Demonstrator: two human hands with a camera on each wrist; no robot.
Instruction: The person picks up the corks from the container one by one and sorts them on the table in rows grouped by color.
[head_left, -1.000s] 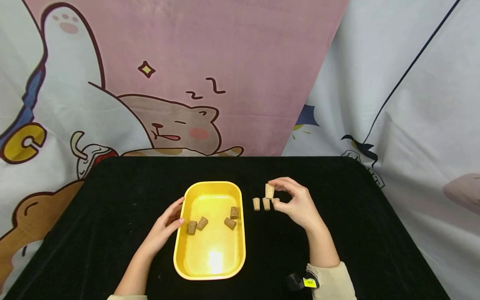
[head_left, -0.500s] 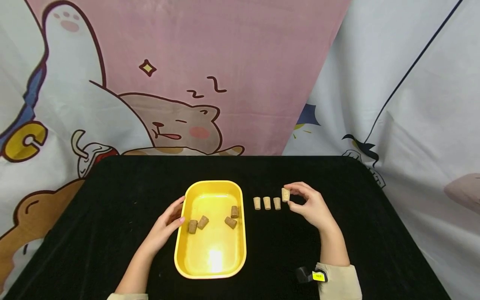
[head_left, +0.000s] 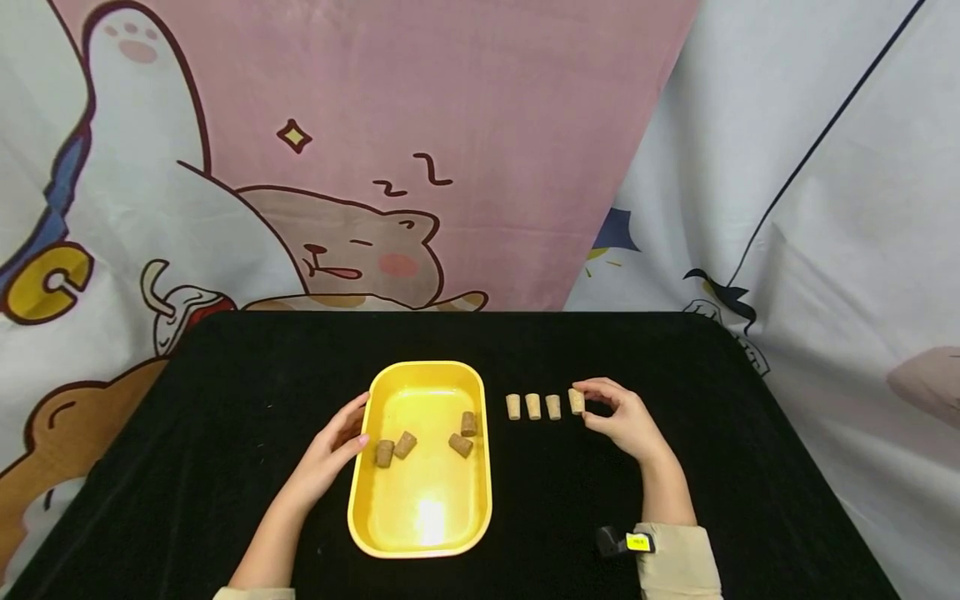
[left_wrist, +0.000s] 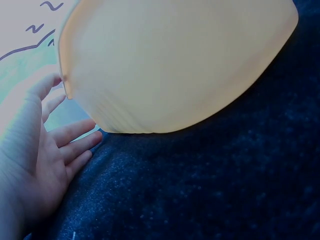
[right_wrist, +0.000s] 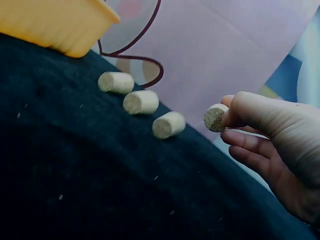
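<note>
Right hand (head_left: 624, 419): I pinch a cork (right_wrist: 215, 118); the wrist view shows it lifted off the desk (head_left: 225, 392).
Left hand (head_left: 333, 446): fingers relaxed, straight, against the yellow tray (head_left: 420, 533); only the head view shows corks (head_left: 405, 445) inside.

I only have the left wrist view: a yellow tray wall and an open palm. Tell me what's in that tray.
Observer: Four brown corks lie inside the yellow tray, toward its far half.
Operator: Report the right hand.
Observer: The right hand pinches a pale cork to the right of the tray.
Operator: Say what's next to it.
Observer: Three more pale corks stand in a row on the black cloth; the pinched one sits at the row's right end.
</note>
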